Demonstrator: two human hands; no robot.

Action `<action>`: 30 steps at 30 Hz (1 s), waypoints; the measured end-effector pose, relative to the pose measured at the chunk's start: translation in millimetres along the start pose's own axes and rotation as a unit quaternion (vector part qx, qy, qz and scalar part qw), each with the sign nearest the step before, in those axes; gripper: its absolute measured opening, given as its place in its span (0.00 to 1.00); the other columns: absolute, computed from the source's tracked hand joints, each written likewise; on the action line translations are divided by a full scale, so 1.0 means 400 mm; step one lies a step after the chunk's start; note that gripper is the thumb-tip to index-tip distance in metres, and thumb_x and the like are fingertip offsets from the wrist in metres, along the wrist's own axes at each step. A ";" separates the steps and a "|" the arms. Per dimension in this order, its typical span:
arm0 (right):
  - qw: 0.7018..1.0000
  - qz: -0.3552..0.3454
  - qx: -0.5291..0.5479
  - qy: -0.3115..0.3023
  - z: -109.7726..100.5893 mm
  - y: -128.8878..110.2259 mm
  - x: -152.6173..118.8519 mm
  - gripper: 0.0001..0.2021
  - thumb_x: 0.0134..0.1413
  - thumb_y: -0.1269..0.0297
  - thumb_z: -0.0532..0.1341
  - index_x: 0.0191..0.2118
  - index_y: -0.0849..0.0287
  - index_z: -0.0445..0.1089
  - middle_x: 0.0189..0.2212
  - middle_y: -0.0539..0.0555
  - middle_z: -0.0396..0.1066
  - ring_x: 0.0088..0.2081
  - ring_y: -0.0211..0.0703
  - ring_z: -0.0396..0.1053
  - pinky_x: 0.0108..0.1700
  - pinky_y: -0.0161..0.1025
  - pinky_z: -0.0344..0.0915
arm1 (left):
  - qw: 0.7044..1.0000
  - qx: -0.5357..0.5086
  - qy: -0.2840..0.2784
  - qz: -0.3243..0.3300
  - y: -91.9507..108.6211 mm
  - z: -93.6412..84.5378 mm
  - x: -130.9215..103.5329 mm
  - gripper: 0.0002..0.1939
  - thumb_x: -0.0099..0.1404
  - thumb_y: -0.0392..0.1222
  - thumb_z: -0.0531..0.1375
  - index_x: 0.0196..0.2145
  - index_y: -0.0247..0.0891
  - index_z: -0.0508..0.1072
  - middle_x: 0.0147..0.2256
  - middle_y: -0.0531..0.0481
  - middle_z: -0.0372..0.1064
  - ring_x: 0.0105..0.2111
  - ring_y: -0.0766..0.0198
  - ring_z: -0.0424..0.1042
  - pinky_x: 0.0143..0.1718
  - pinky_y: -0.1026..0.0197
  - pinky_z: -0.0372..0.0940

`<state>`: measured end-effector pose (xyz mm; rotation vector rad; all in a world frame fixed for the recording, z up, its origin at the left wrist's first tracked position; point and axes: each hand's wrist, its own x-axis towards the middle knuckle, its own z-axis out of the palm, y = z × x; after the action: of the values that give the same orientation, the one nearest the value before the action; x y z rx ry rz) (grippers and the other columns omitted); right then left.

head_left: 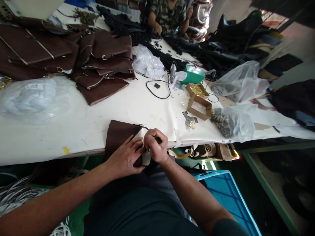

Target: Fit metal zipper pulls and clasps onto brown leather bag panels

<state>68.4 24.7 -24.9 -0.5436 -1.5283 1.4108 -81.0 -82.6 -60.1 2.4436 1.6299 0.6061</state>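
A dark brown leather piece (116, 134) with a zigzag-cut edge lies at the table's front edge, partly overhanging my lap. My left hand (126, 157) rests on it, fingers stretched out and lying flat, pressing it down. Beside those fingertips, my right hand (156, 144) is closed in a fist around a dark-handled tool (158, 140); only the handle's end shows and its tip is hidden. A pale strip (146, 158) hangs below the right fist, next to the leather.
Brown leather bags (108, 49) are piled at the back left, behind a plastic-wrapped bundle (31, 95). An electric screwdriver (173, 72), a carton of gold-coloured parts (198, 90) and an open cardboard box (199, 107) stand right. A blue crate (221, 186) is below; another person (169, 16) sits opposite.
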 end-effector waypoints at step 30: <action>0.759 0.046 -0.399 -0.512 -0.109 -0.334 0.132 0.11 0.37 0.77 0.73 0.20 0.53 0.77 0.12 0.39 0.63 0.17 0.32 0.48 0.27 0.39 0.45 | 0.963 -0.153 -0.014 -0.219 0.163 -0.152 0.009 0.11 0.64 0.53 0.67 0.36 0.44 0.82 0.33 0.49 0.80 0.33 0.51 0.78 0.35 0.57 0.68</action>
<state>118.1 59.4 112.4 -0.3033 -3.0972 1.0711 -48.9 -111.8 17.9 1.7906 1.8246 0.6825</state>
